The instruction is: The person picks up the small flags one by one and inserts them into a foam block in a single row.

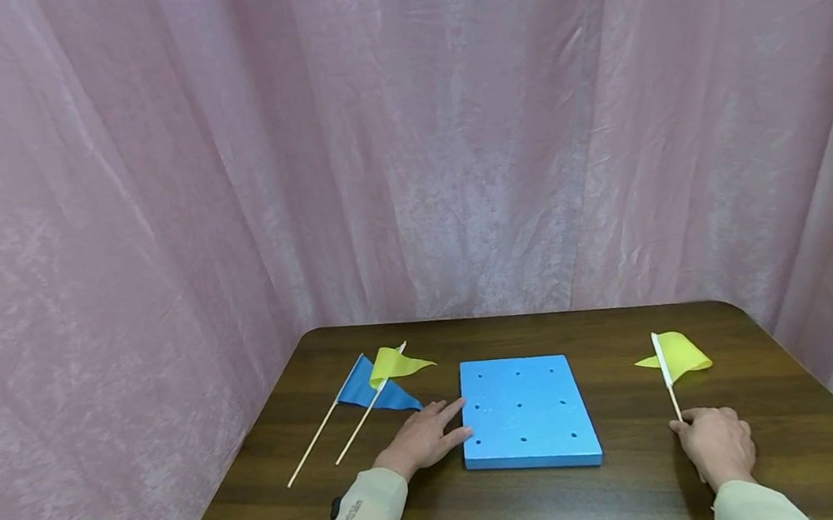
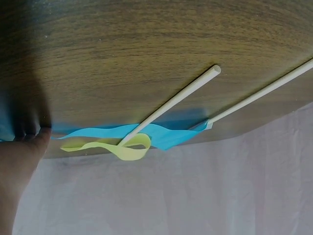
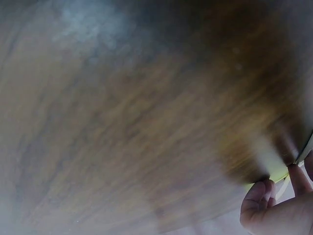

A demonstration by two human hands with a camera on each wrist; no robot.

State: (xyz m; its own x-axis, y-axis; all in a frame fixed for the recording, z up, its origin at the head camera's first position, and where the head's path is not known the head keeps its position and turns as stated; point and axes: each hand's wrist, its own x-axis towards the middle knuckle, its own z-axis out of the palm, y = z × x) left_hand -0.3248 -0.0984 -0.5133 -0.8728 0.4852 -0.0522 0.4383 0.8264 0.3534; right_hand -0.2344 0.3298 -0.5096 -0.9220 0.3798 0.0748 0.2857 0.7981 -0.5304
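A light-blue board (image 1: 522, 422) with rows of small holes lies flat on the table. My left hand (image 1: 424, 437) reaches its left edge, fingers extended and thumb apart. At the right, my right hand (image 1: 716, 442) holds the lower stick of a yellow pennant flag (image 1: 680, 353), which points away from me. The right wrist view shows the fingers (image 3: 254, 198) low at the right, with the flag partly hidden behind them. Left of the board, another yellow flag (image 1: 391, 365) lies across a blue flag (image 1: 392, 396); both sticks slant toward me.
The brown wooden table (image 1: 634, 490) has rounded far corners. Pink curtains (image 1: 435, 141) hang behind it and along both sides. A dark band (image 1: 336, 509) shows at the left wrist.
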